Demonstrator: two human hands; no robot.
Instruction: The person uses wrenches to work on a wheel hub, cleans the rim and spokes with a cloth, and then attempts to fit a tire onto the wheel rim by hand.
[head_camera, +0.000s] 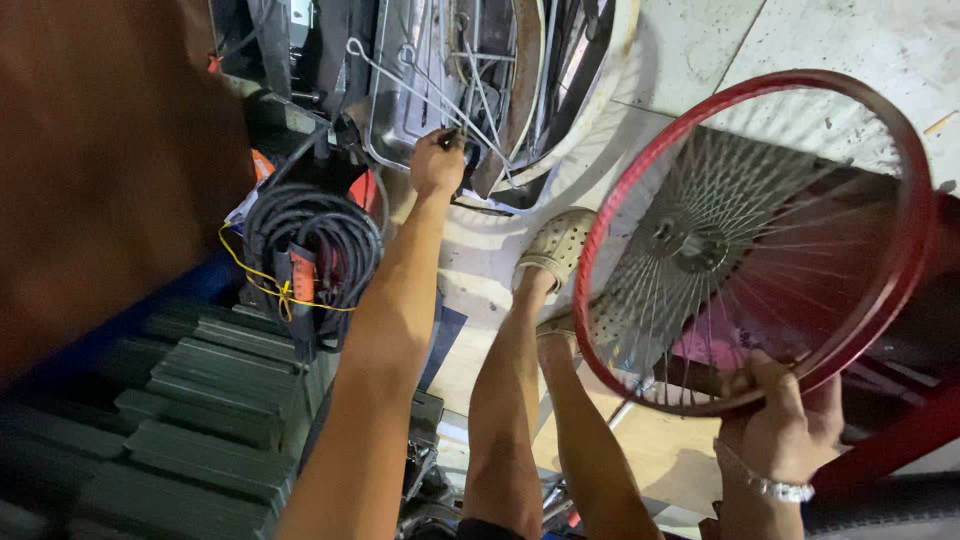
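Mid-grab here, by the look of it. Left hand (437, 162) stretched way out front, fingers closed tight on a small dark piece (452, 136) right at the edge of a heap of metal junk. Can't really tell what that piece is, too small and half hidden by the fist. Bent wire rods (420, 95) fanning up and away from the knuckles, a dented steel tray (400, 60) just beyond them.

Right hand (782, 425) down low and close to the body, clamped on the bottom of the red wheel (812, 77), thumb over the rim, beaded bracelet (775, 487) on the wrist. Wheel standing up off that hand, tilted a bit.

Judging the step: parked wheel on one side, picking through the pile on the other. Next move probably calls for a careful straight pull, since those rods sit touching the fist and could snag or drag along. Also calls for a steady right grip, with only that one hand visibly on the wheel.

About the wheel itself: glossy red rim, thin silver spokes (760, 210) laced tight, loads of them, hub (690, 240) sitting dead centre. No tyre on it. Looks round enough from here, hard to say more.

Around the left forearm: coil of black cable (315, 240) just off to the side, stack of green slabs (200, 400) nearer the elbow. Tan sandal (555, 245) between the two hands.
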